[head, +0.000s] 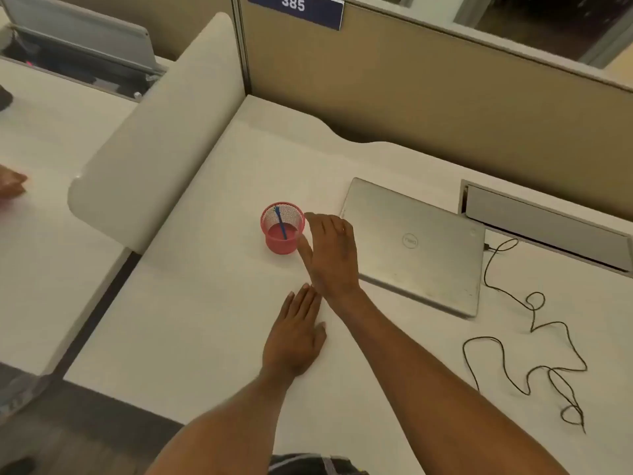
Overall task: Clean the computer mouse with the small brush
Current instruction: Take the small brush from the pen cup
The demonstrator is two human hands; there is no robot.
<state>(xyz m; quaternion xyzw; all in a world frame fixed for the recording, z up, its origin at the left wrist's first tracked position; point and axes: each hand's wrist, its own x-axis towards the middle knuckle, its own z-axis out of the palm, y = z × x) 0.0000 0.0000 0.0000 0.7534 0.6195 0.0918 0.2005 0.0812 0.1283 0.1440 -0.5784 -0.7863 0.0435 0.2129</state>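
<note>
A small blue brush (281, 225) stands tilted inside a pink mesh cup (283, 228) on the white desk (191, 303). My right hand (330, 255) hovers just right of the cup with fingers straight and relaxed, holding nothing; its thumb points toward the cup's side. My left hand (296, 332) lies flat on the desk nearer to me, fingers straight. No computer mouse shows in this view.
A closed silver laptop (418, 245) lies right of my right hand. A black cable (534, 323) snakes across the desk at the right. A grey cable tray (548, 224) sits behind it. A cream divider (161, 132) borders the desk's left side.
</note>
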